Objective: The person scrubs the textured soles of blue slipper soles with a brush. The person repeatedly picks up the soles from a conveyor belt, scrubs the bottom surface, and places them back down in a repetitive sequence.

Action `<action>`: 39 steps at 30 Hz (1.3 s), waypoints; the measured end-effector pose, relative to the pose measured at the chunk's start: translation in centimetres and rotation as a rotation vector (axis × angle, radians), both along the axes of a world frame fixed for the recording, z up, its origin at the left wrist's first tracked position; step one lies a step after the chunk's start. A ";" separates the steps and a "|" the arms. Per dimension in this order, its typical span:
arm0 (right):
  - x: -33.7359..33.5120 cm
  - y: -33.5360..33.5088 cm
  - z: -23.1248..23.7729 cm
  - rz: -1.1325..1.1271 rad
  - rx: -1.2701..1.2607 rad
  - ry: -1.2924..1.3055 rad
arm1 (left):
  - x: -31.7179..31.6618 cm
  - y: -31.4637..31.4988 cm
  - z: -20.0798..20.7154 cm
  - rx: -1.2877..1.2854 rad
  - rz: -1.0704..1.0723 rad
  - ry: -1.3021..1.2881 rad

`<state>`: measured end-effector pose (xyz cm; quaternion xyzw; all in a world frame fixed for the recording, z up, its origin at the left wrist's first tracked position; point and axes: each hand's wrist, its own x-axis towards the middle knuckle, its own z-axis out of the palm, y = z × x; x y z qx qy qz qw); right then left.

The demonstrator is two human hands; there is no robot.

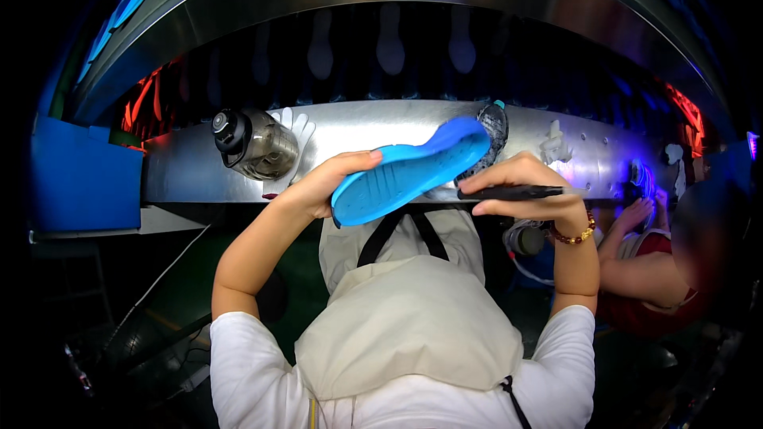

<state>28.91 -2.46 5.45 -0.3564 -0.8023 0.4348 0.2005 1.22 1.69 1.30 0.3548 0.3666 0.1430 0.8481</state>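
Observation:
A bright blue shoe sole (405, 175) is tilted above the front edge of the metal bench, its hollow inner face showing. My left hand (330, 179) grips it at its lower left end, thumb on the rim. Close to the sole's right side, my right hand (540, 175) is closed round a slim black-handled tool (517, 192), held like a pen. The tip points at the sole; what kind of tip it has, and whether it touches, I cannot tell. Behind the sole lies a dark, white-smeared oblong thing (494, 131), partly covered.
On the metal bench (366, 119) a clear bottle with a dark lid (266, 143) stands at the left beside a white glove (300, 129). Pale soles (389, 40) hang or lie in the dark beyond. A co-worker (652, 262) works at the right; a blue box (79, 175) is at the left.

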 end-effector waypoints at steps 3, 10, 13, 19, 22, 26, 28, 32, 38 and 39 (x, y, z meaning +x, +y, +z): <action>-2.6 -1.5 0.7 -0.196 -0.367 0.438 | 1.7 -0.6 0.1 -0.214 0.155 -0.237; 0.9 2.0 -3.9 -0.815 -0.045 0.524 | 1.8 0.3 -1.2 -0.230 0.184 -0.416; -1.7 0.7 -5.6 -0.916 0.045 0.502 | 2.2 0.8 -1.4 -0.217 0.162 -0.442; -2.3 -3.9 -3.5 -0.303 -0.243 0.700 | 0.1 1.7 2.6 0.365 0.234 -0.356; -0.2 -3.4 -5.7 -0.647 -0.239 1.011 | 0.6 3.4 9.0 0.481 0.392 -0.470; -0.1 -3.9 -6.5 -0.645 -0.298 0.783 | 0.2 12.3 13.9 0.560 0.368 -0.774; -0.7 -3.7 -6.3 -0.648 -0.324 0.805 | -0.7 17.6 14.7 0.380 0.570 -0.966; 0.1 -3.7 -7.3 -0.721 -0.386 0.906 | 0.9 22.1 13.8 0.161 1.039 -0.919; 2.1 -3.8 -9.0 -0.833 -0.484 0.961 | 4.0 24.3 14.5 0.836 0.933 -0.082; 2.6 -3.9 -9.1 -0.861 -0.499 0.965 | 5.4 25.1 15.1 0.933 0.826 0.092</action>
